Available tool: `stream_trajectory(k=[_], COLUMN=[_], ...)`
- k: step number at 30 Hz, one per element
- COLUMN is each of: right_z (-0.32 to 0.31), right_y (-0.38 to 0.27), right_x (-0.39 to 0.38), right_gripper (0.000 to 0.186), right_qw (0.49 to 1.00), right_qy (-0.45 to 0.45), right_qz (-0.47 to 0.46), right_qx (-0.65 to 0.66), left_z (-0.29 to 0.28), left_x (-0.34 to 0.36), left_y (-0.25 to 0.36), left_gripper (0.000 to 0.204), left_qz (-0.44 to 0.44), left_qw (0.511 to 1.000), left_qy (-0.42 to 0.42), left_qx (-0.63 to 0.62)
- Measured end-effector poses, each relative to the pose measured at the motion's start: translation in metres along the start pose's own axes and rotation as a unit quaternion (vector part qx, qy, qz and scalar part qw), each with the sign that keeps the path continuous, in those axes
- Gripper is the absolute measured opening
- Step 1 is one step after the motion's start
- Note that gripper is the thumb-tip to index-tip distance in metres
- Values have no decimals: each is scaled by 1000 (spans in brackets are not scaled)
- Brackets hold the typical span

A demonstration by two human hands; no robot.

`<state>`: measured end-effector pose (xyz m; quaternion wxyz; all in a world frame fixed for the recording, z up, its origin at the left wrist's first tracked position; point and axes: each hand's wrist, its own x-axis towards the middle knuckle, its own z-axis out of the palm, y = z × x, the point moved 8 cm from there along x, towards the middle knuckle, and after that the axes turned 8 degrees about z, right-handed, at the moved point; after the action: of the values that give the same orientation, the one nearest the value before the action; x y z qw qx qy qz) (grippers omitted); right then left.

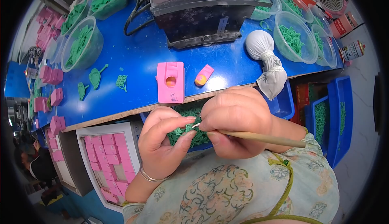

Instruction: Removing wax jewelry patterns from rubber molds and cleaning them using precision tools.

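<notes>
My left hand (160, 139) pinches a small green wax-like piece (184, 130) between thumb and forefinger, above the front edge of the blue bench. My right hand (239, 120) grips a thin hand tool by its wooden handle (267, 138), which slants out to the right. The tool's pale tip is close to the green piece; whether they touch I cannot tell. Beneath both hands lies a heap of green scraps (199, 139), partly hidden by them. Just beyond, on the bench, are a pink mould block (170, 92) with an orange-lined hole and a smaller pink piece (206, 71).
A dark machine (202, 25) stands at the back. A tied white cloth pouch (259, 45) lies to its right. Clear tubs (298, 55) of green pieces stand on both sides. Flat green pieces (95, 78) lie left. A white-framed tray (135, 143) holds pink blocks; blue bins (339, 122) stand lower right.
</notes>
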<state>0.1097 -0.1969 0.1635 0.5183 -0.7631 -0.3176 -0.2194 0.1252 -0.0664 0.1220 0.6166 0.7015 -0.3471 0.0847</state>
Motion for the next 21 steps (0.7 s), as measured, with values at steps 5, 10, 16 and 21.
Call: stream_trajectory(k=[5,10,16,21], right_z=[0,-1,1,0], right_y=[0,5,15,12], right_x=[1,1,1,-3], right_gripper=[18,11,6,10], right_qw=[1000,997,974,980], right_qy=[-14,-20,-46,24], right_qz=[11,44,166,110], right_qx=[4,64,147,163], left_z=[-1,-1,-3,-3], left_x=[0,0,0,0], left_y=[1,1,2,2], left_gripper=[30,30,32,33], left_qz=[7,11,22,20], left_qw=[1000,1000,999,999], left_qy=[-6,6,0,2], left_qx=[22,24,45,43])
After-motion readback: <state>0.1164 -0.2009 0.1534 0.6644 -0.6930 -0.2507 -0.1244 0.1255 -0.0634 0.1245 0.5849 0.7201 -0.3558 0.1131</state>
